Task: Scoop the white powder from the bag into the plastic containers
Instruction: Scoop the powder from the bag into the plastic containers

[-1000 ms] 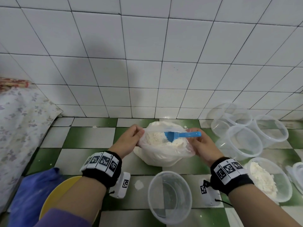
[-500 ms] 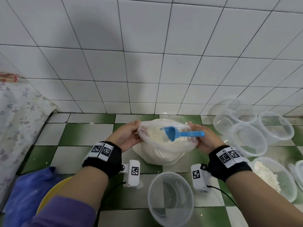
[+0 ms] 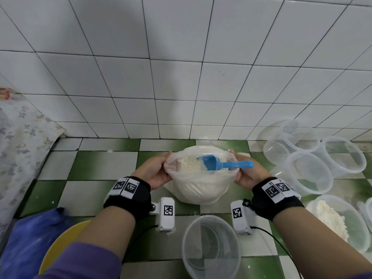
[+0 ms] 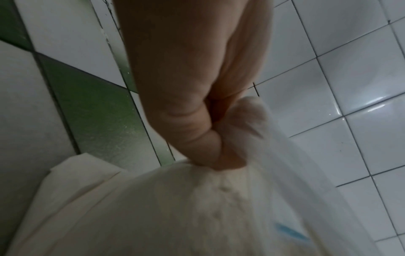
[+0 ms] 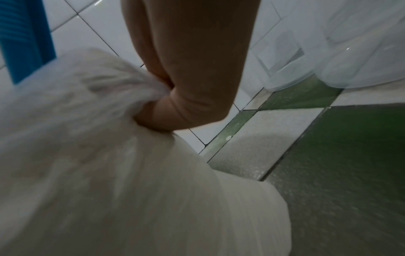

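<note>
A clear plastic bag (image 3: 198,187) of white powder (image 3: 191,165) sits on the green and white tiled floor by the wall. My left hand (image 3: 156,171) grips the bag's left rim, fingers curled into the plastic (image 4: 219,138). On the other side my right hand (image 3: 246,174) pinches the right rim (image 5: 157,97). A blue scoop (image 3: 223,163) lies in the bag's mouth, its handle sticking out to the right; neither hand holds it. An empty clear container (image 3: 211,248) stands in front of the bag. Another container (image 3: 338,220) at the right holds powder.
Several empty clear containers (image 3: 310,172) are stacked and clustered at the back right against the tiled wall (image 3: 181,77). A yellow bowl (image 3: 58,246) and blue cloth (image 3: 26,238) lie at the lower left. Floral fabric (image 3: 18,141) covers the left side.
Both hands have shifted on the bag's rim and pulled its mouth wider apart. The right hand has moved off the scoop's handle, and the scoop stays in the bag.
</note>
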A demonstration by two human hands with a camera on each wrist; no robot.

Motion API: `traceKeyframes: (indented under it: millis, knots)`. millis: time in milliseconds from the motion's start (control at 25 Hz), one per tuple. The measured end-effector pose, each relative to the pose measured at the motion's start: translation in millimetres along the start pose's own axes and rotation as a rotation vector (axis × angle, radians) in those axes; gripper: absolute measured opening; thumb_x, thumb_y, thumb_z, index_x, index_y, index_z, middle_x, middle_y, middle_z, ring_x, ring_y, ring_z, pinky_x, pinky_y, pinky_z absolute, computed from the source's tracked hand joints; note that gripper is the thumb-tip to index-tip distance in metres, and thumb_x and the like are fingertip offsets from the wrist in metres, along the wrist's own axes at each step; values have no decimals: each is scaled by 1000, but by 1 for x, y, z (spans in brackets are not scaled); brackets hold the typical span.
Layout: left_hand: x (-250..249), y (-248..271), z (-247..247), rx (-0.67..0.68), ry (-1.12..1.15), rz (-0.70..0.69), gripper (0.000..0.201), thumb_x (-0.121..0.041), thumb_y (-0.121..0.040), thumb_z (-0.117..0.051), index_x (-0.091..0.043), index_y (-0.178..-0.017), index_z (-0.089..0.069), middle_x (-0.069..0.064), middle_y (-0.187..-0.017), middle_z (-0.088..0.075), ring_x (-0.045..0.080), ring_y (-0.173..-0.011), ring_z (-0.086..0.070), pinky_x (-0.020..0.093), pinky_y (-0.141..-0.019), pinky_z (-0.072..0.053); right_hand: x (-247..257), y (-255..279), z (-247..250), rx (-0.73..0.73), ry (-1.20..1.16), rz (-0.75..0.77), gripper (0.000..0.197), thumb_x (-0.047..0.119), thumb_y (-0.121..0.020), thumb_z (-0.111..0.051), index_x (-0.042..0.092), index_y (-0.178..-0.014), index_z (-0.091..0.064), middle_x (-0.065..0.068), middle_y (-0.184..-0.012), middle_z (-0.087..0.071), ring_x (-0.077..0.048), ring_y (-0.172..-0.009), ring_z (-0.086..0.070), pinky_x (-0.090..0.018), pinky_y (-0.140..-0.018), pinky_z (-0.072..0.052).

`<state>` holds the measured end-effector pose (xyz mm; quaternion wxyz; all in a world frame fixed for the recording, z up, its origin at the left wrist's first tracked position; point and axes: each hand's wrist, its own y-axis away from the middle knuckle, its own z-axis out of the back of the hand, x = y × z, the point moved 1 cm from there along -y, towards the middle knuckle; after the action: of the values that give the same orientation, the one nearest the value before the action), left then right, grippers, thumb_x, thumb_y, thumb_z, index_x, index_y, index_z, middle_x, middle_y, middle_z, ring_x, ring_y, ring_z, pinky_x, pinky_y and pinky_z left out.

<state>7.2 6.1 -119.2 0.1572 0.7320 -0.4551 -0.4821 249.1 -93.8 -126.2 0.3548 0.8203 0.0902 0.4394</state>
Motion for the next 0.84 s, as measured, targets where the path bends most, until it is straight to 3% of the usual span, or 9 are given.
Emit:
traceKeyframes:
  millis: [160,280,360,480,600,680,840]
  knots:
    - [-1,4,0,16,-97,18,27,-15,-103,-41,-4,-114,-63,9,-92,-69,16,-77,-64,26,-62,-59,-5,5,0,27,132,33,20,13,-99,-45,5,-99,-63,-11,-81,-67,-22,-65,-62,-28,-56,-53]
    - [-2,11,-3,2,-223,-17,27,-20,-104,-40,-7,-103,-64,5,-82,-71,12,-65,-67,25,-55,-57,-9,8,-2,-30,272,99,20,0,-94,-49,8,-81,-62,-9,-71,-65,-20,-57,-61,-26,-51,-51]
    - [-1,16,-3,-11,-273,-48,24,-21,-103,-42,-9,-99,-62,5,-86,-71,12,-67,-68,26,-57,-57,-12,7,-3,-114,370,157,22,-1,-92,-49,10,-76,-58,-6,-67,-61,-17,-54,-57,-24,-47,-47]
    - [5,23,0,3,-262,-62,28,-29,-101,-45,-6,-111,-60,9,-100,-70,17,-82,-69,29,-66,-58,-12,11,-6,-228,515,273,23,6,-96,-47,11,-75,-55,-3,-63,-56,-13,-51,-49,-21,-45,-40]
    - [10,31,4,19,-297,-85,51,-35,-82,-66,-4,-120,-53,11,-114,-67,20,-94,-67,33,-76,-57,-3,27,-5,-333,584,404,29,29,-100,-46,4,-90,-57,-5,-77,-59,-18,-68,-54,-29,-58,-47]
    - [11,37,5,31,-362,-101,61,-23,-70,-76,-6,-122,-50,13,-122,-62,23,-103,-65,35,-82,-58,8,39,-4,-385,559,470,35,32,-101,-42,2,-91,-58,-9,-79,-59,-22,-72,-55,-32,-61,-48]
    - [15,47,3,16,-463,-124,60,-1,-72,-78,-16,-122,-48,12,-122,-59,29,-111,-62,40,-88,-57,22,70,-15,-373,608,550,40,36,-100,-40,5,-86,-59,-11,-78,-59,-21,-70,-54,-32,-60,-47]
